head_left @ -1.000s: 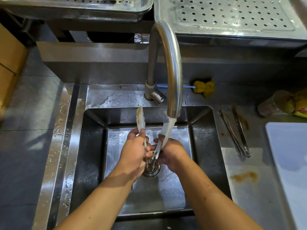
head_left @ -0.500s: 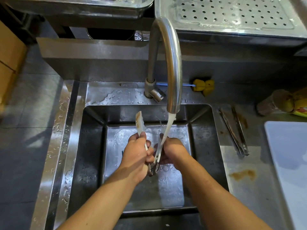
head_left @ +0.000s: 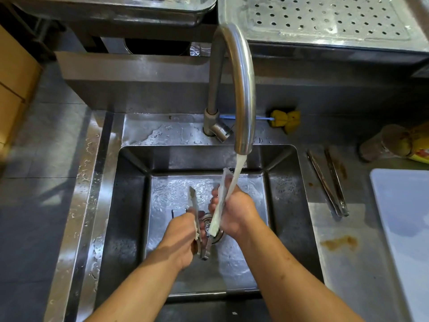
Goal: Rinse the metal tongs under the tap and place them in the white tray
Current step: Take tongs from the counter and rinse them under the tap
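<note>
Tongs (head_left: 193,202) stand spread over the sink (head_left: 130,205), one arm under the tap's (head_left: 243,89) stream. The left hand (head_left: 181,240) grips one arm, the right hand (head_left: 235,212) the other.

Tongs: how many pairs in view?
2. The held tongs are in left hand and right hand under the tap; the spare tongs lie on the counter right of the sink, left of the white tray. None seem hidden.

Gripping metal tongs (head_left: 194,203) spread over sink (head_left: 130,205): one arm in left hand (head_left: 183,238), other in right hand (head_left: 236,212), under running tap (head_left: 243,89). Leaving spare tongs (head_left: 329,184) lying on counter (head_left: 348,275) beside white tray (head_left: 404,217).
</note>
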`<state>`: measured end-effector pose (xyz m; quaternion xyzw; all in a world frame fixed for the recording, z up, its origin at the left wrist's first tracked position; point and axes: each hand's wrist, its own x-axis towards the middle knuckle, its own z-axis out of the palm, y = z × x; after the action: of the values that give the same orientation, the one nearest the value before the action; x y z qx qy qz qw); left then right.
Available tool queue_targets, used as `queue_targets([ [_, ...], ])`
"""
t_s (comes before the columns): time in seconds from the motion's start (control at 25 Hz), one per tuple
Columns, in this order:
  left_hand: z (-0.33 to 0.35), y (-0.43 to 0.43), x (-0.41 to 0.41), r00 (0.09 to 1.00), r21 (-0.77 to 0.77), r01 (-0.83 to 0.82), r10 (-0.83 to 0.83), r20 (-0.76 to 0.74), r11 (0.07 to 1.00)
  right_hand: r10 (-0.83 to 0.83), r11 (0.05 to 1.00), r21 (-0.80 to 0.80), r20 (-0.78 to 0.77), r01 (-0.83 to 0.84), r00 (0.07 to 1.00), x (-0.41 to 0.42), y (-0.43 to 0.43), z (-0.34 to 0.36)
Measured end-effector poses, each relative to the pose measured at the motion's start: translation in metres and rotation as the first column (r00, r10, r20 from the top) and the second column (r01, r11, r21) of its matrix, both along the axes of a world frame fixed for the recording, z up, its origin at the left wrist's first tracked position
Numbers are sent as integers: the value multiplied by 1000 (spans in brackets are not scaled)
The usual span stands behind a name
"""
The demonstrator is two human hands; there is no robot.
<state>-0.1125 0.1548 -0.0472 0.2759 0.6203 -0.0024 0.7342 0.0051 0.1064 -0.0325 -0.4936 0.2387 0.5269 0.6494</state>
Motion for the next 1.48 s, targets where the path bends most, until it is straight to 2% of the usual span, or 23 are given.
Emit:
queue_targets([
  [0.08,6,-2,1,998,-49,47,-45,43,998,-47,996,70,4,46,999,4,3,3],
  [0.2,10,-2,5,997,-80,59,-55,60,995,-29,992,127,15,27,999,0,0,7],
  [0.36,5,-17,-3,993,-16,115,-115,-9,993,-17,999,-41,12,17,1000,5,-2,2],
  [0.6,5,-16,-9,995,-14,86,-86,-45,996,66,994,-94,42,-62,997,-12,-10,-8],
  [0.72,3,-20,-5,997,32,31,-29,-70,999,74,968,-245,74,-54,994,1,-6,-14],
  [0.8,2,-16,1,998,65,20,-15,-68,998,149,945,-312,147,-97,978,1,-7,-22],
  [0.88,1,-9,4,997,74,41,-36,-70,996,171,954,-276,186,-115,968,-6,-11,-25],
  [0.96,0,-7,5,997,49,52,-49,-53,997,103,976,-206,146,-71,984,-4,-16,-22],
  [1.08,-2,-10,5,998,21,57,-57,13,998,15,968,-253,89,8,996,14,-12,-16],
  [1.24,-4,-8,9,999,109,23,-26,24,994,246,907,-390,185,-159,951,9,-4,-19],
  [1.32,-2,-6,11,999,121,1,-8,50,993,248,915,-354,121,-192,961,-1,-15,-19],
  [1.48,2,-12,16,988,66,16,-26,154,998,187,976,-104,-71,-194,980,-28,-46,-19],
])
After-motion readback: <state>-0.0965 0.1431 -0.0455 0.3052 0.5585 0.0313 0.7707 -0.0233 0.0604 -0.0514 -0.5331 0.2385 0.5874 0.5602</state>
